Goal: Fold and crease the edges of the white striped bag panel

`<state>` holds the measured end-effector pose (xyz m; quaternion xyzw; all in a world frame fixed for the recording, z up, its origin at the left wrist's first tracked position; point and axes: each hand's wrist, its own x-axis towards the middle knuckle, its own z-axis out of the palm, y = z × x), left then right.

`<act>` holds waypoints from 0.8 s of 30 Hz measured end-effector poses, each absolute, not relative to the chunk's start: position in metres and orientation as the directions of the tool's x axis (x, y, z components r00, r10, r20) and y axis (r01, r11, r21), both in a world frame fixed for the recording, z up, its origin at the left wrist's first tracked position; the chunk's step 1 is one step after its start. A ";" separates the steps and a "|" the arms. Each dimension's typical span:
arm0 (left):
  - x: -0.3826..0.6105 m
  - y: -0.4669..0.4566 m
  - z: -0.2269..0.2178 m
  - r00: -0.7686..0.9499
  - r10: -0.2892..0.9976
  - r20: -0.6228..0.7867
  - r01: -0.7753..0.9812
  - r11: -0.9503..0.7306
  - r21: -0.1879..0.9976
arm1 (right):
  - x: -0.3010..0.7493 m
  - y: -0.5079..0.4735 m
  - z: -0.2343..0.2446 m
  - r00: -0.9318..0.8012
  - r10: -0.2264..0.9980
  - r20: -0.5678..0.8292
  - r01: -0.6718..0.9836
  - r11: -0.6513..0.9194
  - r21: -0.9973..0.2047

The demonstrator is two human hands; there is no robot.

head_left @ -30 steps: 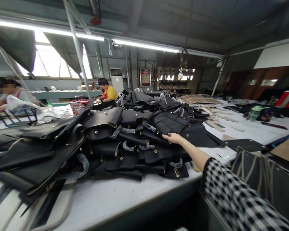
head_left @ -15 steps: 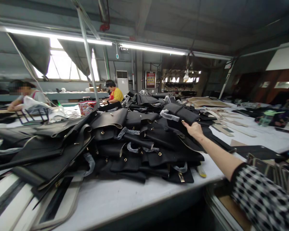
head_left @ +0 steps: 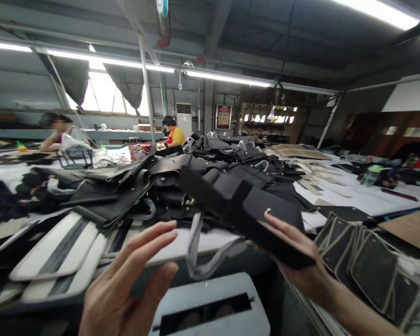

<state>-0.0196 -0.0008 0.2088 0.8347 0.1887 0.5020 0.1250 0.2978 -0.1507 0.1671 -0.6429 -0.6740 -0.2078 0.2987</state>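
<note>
My right hand point(head_left: 301, 261) grips a black leather bag piece point(head_left: 245, 205) with a small gold stud, held up in front of me near the table's front edge. A clear plastic-wrapped strap point(head_left: 203, 252) dangles below the piece. My left hand point(head_left: 129, 284) is raised at the lower left, fingers stretched out and holding nothing, a short way left of the strap. Behind both hands lies a big heap of black bag pieces point(head_left: 150, 186) on the white worktable point(head_left: 367, 198).
Grey-and-white panels point(head_left: 56, 252) lie at the table's left front. Dark cut pieces stand in a bin point(head_left: 367, 266) at right. A white machine top point(head_left: 213, 308) sits below. Two other people point(head_left: 171, 135) work at far tables. Tan cut parts point(head_left: 322, 182) lie on the right side.
My right hand has pulled a black bag piece off the heap toward me and lifted it. My left hand has come into view, open. The camera has backed away from the table.
</note>
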 end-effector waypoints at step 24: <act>-0.079 -0.071 0.038 0.911 0.412 -0.001 0.377 -0.833 0.405 | 0.183 -0.158 0.032 -0.253 0.964 0.086 0.967 0.249 0.047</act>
